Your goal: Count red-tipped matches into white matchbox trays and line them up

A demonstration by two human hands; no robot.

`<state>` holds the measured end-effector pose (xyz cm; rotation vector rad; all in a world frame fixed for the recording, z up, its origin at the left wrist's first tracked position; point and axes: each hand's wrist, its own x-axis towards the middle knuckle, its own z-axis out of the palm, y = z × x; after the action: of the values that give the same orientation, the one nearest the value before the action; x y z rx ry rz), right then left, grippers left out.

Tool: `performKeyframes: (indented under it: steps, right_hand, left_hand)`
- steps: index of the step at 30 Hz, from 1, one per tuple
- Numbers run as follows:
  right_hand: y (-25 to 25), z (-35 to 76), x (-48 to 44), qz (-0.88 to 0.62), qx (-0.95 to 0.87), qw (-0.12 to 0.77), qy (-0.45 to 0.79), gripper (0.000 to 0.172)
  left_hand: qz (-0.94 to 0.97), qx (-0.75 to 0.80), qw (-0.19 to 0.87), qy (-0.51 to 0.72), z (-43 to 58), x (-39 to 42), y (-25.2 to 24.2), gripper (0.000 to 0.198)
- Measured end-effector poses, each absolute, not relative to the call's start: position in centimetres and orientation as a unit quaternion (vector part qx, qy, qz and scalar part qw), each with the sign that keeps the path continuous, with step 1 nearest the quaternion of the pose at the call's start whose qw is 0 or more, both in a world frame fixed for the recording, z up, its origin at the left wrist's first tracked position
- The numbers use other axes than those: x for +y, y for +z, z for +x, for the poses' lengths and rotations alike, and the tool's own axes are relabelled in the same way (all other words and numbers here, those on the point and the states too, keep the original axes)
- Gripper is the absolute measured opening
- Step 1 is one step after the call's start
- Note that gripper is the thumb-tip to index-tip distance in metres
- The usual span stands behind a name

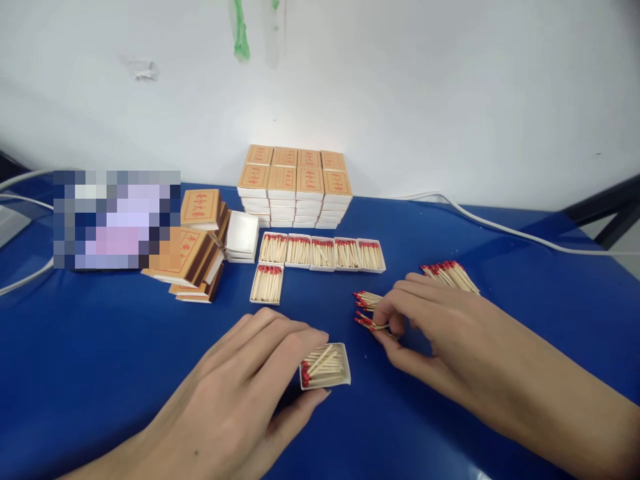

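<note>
My left hand [260, 373] rests on the blue table and holds a small white matchbox tray [326, 367] between thumb and fingers; the tray is partly filled with red-tipped matches. My right hand [425, 327] is curled over a small bunch of loose matches [367, 310], pinching them between thumb and fingers. A second pile of loose matches [450, 275] lies just beyond my right hand.
Several filled white trays [323, 253] lie in a row, with one more [267, 283] in front. Stacked orange matchboxes [295, 187] stand at the wall. Orange sleeves [193, 247] and empty trays [241, 237] are piled to the left. A white cable [500, 230] crosses the blue table [100, 347].
</note>
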<state>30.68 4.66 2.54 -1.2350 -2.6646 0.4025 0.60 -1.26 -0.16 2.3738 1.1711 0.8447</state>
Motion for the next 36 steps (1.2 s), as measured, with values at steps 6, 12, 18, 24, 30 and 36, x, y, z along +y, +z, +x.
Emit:
performKeyframes:
  steps: [6, 12, 18, 24, 30, 36]
  right_hand:
    - [3.0, 30.4, 5.1, -0.408, -0.887, 0.116, 0.186, 0.025]
    - [4.0, 28.9, 4.4, -0.355, -0.905, 0.149, 0.183, 0.014]
    - [4.0, 26.7, 2.7, -0.288, -0.938, 0.165, 0.099, 0.025]
    - [3.2, 25.2, 1.9, -0.271, -0.951, 0.151, 0.013, 0.027]
    - [2.8, 25.1, 1.9, -0.274, -0.950, 0.147, 0.025, 0.025]
    - [3.2, 25.8, 2.5, -0.294, -0.942, 0.133, 0.088, 0.022]
  left_hand:
    - [0.836, 0.428, 0.171, 0.298, 0.4, -1.6, 0.0, 0.034]
    - [0.829, 0.432, 0.187, 0.302, 0.5, -1.6, 0.0, 0.034]
    - [0.826, 0.441, 0.180, 0.303, 0.7, -1.5, -0.3, 0.029]
    - [0.827, 0.441, 0.195, 0.291, 0.9, -1.4, 0.2, 0.021]
    - [0.836, 0.426, 0.206, 0.279, 0.9, -1.5, 0.4, 0.022]
    - [0.825, 0.436, 0.193, 0.302, 0.8, -1.5, 0.1, 0.024]
